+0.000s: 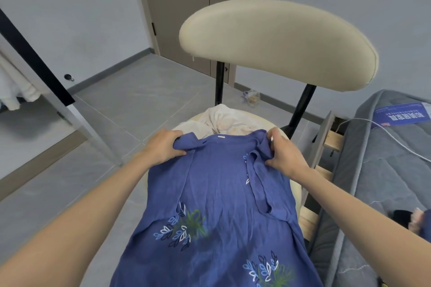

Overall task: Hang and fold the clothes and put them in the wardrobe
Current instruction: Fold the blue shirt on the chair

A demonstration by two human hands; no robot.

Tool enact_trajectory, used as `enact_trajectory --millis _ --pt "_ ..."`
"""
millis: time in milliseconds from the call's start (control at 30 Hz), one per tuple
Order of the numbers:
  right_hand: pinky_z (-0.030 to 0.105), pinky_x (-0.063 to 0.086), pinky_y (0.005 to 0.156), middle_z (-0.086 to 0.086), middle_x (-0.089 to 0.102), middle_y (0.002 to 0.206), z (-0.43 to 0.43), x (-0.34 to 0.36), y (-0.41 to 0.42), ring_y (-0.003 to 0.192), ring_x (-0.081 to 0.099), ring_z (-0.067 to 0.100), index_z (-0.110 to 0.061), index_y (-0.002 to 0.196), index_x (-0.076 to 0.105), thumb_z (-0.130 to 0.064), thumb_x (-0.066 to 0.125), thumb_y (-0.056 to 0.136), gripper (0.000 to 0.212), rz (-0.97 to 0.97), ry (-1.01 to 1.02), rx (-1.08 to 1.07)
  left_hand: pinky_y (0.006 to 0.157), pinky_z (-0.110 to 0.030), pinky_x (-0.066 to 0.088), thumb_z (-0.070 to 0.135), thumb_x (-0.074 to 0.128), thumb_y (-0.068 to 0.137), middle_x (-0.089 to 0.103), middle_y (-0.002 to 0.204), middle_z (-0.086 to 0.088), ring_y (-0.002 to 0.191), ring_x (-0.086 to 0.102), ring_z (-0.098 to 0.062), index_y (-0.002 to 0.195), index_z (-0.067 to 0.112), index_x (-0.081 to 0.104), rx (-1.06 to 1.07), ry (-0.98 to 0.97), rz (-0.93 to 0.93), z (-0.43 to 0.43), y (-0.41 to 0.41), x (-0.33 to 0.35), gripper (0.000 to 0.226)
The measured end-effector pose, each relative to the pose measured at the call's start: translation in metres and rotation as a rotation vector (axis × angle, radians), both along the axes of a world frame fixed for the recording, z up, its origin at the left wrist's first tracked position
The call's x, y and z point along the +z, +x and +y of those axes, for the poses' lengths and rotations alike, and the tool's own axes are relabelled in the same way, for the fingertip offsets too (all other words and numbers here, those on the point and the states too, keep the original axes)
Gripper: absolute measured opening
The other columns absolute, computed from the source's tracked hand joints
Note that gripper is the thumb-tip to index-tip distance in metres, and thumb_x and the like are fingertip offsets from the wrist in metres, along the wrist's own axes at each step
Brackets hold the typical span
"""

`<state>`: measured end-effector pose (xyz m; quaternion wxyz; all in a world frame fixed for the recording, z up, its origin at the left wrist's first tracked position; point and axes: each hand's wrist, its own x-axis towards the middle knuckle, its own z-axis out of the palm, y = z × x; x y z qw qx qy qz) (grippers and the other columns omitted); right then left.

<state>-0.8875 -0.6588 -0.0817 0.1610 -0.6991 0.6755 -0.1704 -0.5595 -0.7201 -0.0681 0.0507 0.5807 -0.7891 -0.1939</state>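
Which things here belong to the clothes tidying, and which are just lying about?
Belongs to the job: blue leaf-print garment, gripped at its shoulders by the left hand and right hand; crumpled cream cloth on the chair behind it.
Just lying about: grey mattress, white cable across it, small clear bag on the floor, closed door.

The blue leaf-print garment lies over the chair seat. Left grip holds its 10 o'clock shoulder; right grip, the 2 o'clock shoulder. Cream cloth at 12 o'clock.
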Motion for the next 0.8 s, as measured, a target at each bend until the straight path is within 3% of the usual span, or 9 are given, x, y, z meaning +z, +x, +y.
enact_trajectory --millis 33,100,200,267,367,500,667,800 --pt "0.036 0.044 0.060 0.001 0.052 0.081 0.000 0.001 0.000 0.074 0.055 0.025 -0.014 0.116 0.036 -0.008 0.076 0.065 0.065 -0.073 0.050 -0.054 0.066 -0.031 0.036 0.028 0.076 0.077 0.053 0.075 0.000 0.078 0.050 -0.027 0.071 0.022 0.042 0.000 0.000 0.003 0.001 -0.001 0.004 0.035" --pt "0.035 0.046 0.069 0.005 0.055 0.091 -0.002 -0.001 -0.001 0.086 0.056 0.025 -0.011 0.123 0.036 -0.012 0.082 0.062 0.077 -0.111 0.151 -0.131 0.064 -0.030 0.036 0.027 0.077 0.075 0.055 0.085 0.002 0.080 0.051 -0.023 0.085 0.020 0.049 -0.005 -0.001 0.017 0.002 -0.001 0.010 0.031" --pt "0.030 0.039 0.071 0.007 0.046 0.102 -0.001 -0.003 -0.003 0.094 0.047 0.023 -0.009 0.100 0.051 -0.024 0.081 0.068 0.047 0.023 0.252 -0.142 0.074 -0.031 0.044 0.029 0.077 0.074 0.059 0.099 0.006 0.092 0.055 -0.020 0.107 0.020 0.058 0.002 0.023 0.014 0.003 0.000 0.016 0.039" --pt "0.032 0.041 0.071 0.003 0.040 0.101 0.003 -0.001 -0.003 0.092 0.047 0.022 -0.009 0.098 0.052 -0.027 0.077 0.072 0.041 0.051 0.164 -0.137 0.073 -0.033 0.046 0.030 0.075 0.076 0.064 0.095 0.004 0.089 0.058 -0.022 0.100 0.018 0.063 0.007 0.035 -0.016 0.002 0.001 0.018 0.031" --pt "0.034 0.042 0.073 0.003 0.047 0.095 0.007 0.003 -0.003 0.093 0.046 0.022 -0.010 0.092 0.052 -0.026 0.073 0.076 0.031 0.106 0.025 -0.054 0.062 -0.030 0.042 0.029 0.072 0.079 0.065 0.082 -0.002 0.078 0.057 -0.023 0.086 0.011 0.066 0.015 0.053 -0.008 0.003 0.000 0.019 0.021" --pt "0.032 0.039 0.069 0.006 0.058 0.088 0.006 0.005 0.000 0.089 0.052 0.027 -0.010 0.084 0.055 -0.018 0.060 0.082 0.010 0.199 -0.007 0.037 0.064 -0.032 0.043 0.027 0.072 0.081 0.066 0.084 -0.005 0.079 0.059 -0.025 0.087 0.006 0.064 0.045 0.042 0.056 0.002 0.001 0.017 0.023" --pt "0.033 0.041 0.077 0.006 0.058 0.101 0.004 0.003 0.002 0.094 0.051 0.025 -0.013 0.103 0.058 -0.028 0.063 0.084 0.025 0.256 -0.042 0.061 0.069 -0.032 0.043 0.026 0.071 0.081 0.065 0.085 -0.002 0.080 0.058 -0.023 0.090 0.009 0.064 0.038 0.045 0.066 -0.003 0.002 0.017 0.020" --pt "0.031 0.034 0.072 0.006 0.052 0.101 0.001 0.001 0.005 0.096 0.049 0.026 -0.013 0.099 0.061 -0.029 0.060 0.086 0.021 0.310 0.006 0.023 0.073 -0.035 0.047 0.026 0.071 0.081 0.066 0.087 -0.001 0.083 0.059 -0.024 0.090 0.013 0.064 0.039 0.059 0.068 -0.005 0.002 0.017 0.018"
